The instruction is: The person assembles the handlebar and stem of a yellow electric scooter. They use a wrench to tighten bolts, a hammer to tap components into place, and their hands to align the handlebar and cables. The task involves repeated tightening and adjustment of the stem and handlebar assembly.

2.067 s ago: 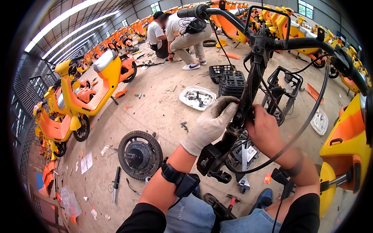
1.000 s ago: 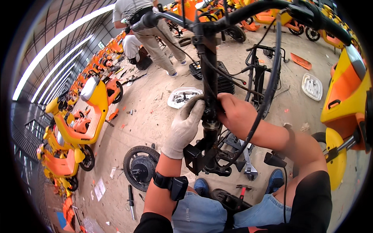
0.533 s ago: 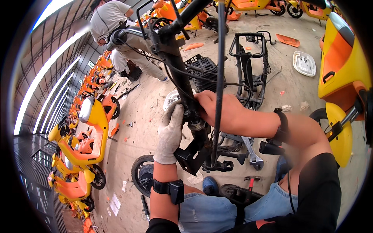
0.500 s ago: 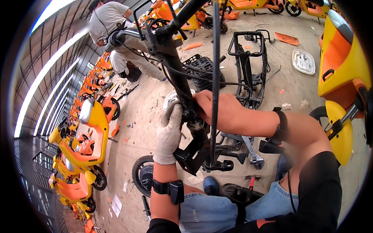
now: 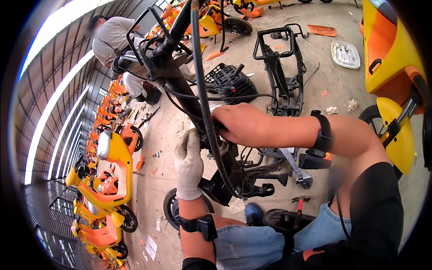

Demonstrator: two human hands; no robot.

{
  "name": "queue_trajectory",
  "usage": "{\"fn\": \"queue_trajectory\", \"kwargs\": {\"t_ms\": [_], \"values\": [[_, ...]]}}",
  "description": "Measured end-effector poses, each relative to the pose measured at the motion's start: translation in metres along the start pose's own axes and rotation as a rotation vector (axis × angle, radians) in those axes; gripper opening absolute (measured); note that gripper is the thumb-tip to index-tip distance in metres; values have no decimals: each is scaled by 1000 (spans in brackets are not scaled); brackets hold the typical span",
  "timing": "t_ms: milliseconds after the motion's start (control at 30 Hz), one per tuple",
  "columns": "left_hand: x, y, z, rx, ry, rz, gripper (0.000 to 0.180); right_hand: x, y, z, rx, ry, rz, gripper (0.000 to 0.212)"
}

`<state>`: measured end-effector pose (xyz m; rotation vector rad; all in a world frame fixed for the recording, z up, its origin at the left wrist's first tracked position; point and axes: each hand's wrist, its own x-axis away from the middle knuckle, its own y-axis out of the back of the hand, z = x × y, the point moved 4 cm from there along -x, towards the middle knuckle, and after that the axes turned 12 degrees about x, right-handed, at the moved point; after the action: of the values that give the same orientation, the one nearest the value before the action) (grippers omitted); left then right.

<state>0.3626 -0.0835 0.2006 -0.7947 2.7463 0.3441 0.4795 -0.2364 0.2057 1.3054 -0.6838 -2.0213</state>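
A black steering column point(image 5: 185, 100) slants down in front of me, with a handlebar point(image 5: 130, 58) at its top. My left hand point(image 5: 189, 168), in a pale glove, is closed against the column's lower end, fingers pointing up. Bare and bent at the wrist, my right hand point(image 5: 236, 123) presses its fingers together on the column's right side; the fingertips and anything in them are hidden. A thick black cable point(image 5: 204, 96) hangs close to the right hand. Below the hands sits a black metal bracket point(image 5: 217, 186) with several loose wires beside it.
An adjustable wrench point(image 5: 296, 168) rests on frame parts at right, above a red-handled hammer point(image 5: 299, 213). Beyond lie a stripped black frame point(image 5: 281, 74), a black basket point(image 5: 231, 83) and a white tray point(image 5: 345, 55). Yellow-orange scooters point(image 5: 121, 166) flank me; another person point(image 5: 112, 42) bends at far left.
The column, the cable and both hands have shifted left in the picture, and the hanging cable now bows more. Both hands remain at the same part of the column.
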Motion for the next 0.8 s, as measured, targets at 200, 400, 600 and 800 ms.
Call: {"fn": "queue_trajectory", "kwargs": {"t_ms": [200,400,600,800], "values": [[2,-11,-11,-119,-68,145,37,11,-7,-11,-82,62,-159,31],[3,-10,-5,-81,-81,133,32,9,-4,-14,-218,73,-113,34],[0,-9,0,22,-76,178,38,18,2,-27,-345,198,-255,26],[1,-17,1,439,35,338,74,17,6,-18,-409,87,-179,28]]}}
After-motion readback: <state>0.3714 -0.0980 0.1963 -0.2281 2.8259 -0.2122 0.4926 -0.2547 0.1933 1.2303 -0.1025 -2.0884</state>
